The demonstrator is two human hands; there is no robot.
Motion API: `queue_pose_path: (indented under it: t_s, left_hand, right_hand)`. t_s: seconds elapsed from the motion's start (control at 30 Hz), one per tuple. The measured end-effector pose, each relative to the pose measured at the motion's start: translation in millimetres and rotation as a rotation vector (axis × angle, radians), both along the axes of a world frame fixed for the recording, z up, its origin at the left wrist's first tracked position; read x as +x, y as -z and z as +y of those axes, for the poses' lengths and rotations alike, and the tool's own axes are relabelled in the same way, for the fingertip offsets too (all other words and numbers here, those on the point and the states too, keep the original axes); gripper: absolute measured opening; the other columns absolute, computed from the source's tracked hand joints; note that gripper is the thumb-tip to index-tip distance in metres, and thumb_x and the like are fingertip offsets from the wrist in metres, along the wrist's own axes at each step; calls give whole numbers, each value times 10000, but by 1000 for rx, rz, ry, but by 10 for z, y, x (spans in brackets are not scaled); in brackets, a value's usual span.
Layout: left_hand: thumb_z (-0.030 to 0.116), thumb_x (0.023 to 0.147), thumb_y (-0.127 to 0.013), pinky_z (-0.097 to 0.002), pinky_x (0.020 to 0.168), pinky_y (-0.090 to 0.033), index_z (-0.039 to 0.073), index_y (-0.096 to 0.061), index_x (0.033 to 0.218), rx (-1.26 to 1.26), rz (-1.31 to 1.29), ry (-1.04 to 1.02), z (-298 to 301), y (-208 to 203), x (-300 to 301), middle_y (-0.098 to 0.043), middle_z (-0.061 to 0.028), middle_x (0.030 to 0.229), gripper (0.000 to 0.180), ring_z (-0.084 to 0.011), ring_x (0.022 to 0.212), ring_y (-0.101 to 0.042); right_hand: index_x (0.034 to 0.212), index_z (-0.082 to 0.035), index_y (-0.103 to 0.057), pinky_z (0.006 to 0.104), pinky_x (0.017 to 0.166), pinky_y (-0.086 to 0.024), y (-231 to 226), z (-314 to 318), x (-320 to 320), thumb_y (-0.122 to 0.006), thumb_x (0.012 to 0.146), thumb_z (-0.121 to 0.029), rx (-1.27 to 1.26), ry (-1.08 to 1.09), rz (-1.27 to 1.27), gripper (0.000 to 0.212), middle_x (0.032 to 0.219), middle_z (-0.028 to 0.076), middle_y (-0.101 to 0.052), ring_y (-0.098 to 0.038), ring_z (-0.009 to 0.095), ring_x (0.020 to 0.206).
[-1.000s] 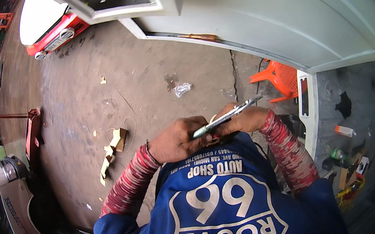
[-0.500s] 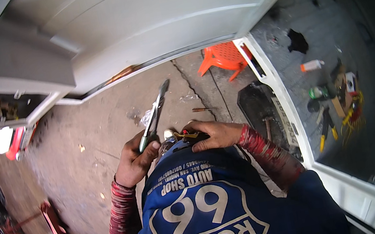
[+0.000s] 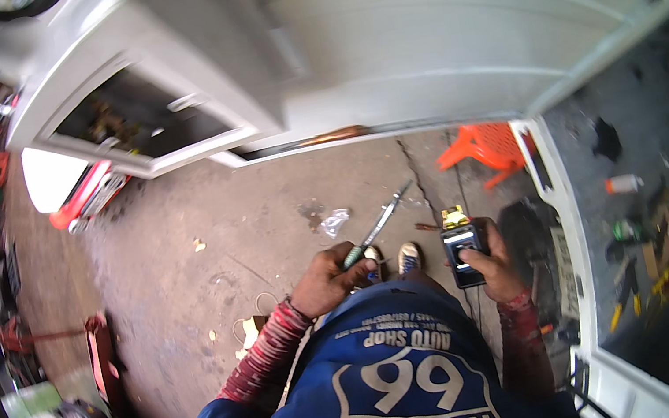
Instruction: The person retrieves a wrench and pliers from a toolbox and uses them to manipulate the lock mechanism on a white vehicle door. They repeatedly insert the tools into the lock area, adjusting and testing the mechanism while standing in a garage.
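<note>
My left hand (image 3: 336,278) is closed around the green handle of a long slim tool (image 3: 383,220). Its pale shaft points up and to the right, toward the van-like body; its exact kind is unclear. At the right, in front of my blue shirt, my right hand (image 3: 495,266) grips a black boxy device (image 3: 466,275) with a yellow piece at its far end. A bright patch shows on its face, and my thumb lies across that face. The fingers behind the device are mostly hidden.
A white vehicle body panel (image 3: 413,43) stands ahead, with an open-framed compartment (image 3: 164,157) at its left. An orange plastic chair (image 3: 488,148) is near its lower right corner. Several tools and a green can (image 3: 625,229) lie on the dark floor panel at right. Crumpled plastic (image 3: 335,222) lies on concrete.
My right hand has moved from my waist out to the right and now shows the black device. My left hand still holds the slim tool. The view has shifted leftward.
</note>
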State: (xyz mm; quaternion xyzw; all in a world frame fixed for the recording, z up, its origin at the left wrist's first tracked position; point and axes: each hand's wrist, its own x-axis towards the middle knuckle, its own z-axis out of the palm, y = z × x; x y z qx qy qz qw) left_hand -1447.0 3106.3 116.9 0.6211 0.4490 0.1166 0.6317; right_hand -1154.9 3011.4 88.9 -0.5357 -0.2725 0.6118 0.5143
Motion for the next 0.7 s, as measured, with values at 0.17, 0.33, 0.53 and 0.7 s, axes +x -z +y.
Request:
queue_pose_path:
  t_s: [0.17, 0.33, 0.53, 0.7]
  left_hand:
    - [378, 1002, -660, -360, 702, -484, -27, -645, 994, 8, 66, -115, -131, 142, -537, -604, -112, 771, 405, -170, 754, -554]
    - [403, 997, -659, -352, 640, -478, -29, -648, 947, -54, 112, -325, -383, 322, -971, -602, -76, 723, 435, -139, 698, -536]
    - [443, 988, -660, -335, 613, -470, -13, -627, 897, -101, 186, -445, -611, 344, -1299, -596, -43, 698, 466, -125, 668, -531]
    - [454, 987, -660, -344, 608, -471, -2, -635, 901, -93, 118, -524, -747, 382, -1422, -601, -39, 700, 464, -123, 663, -530]
  right_hand:
    - [1265, 24, -610, 300, 860, -535, -448, 717, -620, -673, 916, -99, 248, -260, -411, 376, 1110, 113, -699, -683, 174, 974]
    - [1204, -16, -644, 388, 816, -538, -1162, 1572, -1607, -716, 855, -57, 889, -472, -806, 359, 1037, 165, -687, -690, 343, 947]
    - [1329, -24, -516, 472, 863, -558, -1566, 2333, -2792, -629, 919, -103, 887, -392, -1470, 433, 1181, 192, -599, -624, 380, 1078]
    - [1322, -51, -540, 483, 896, -549, -1416, 2642, -3012, -626, 953, -180, 906, -476, -1684, 400, 1197, 180, -594, -608, 379, 1117]
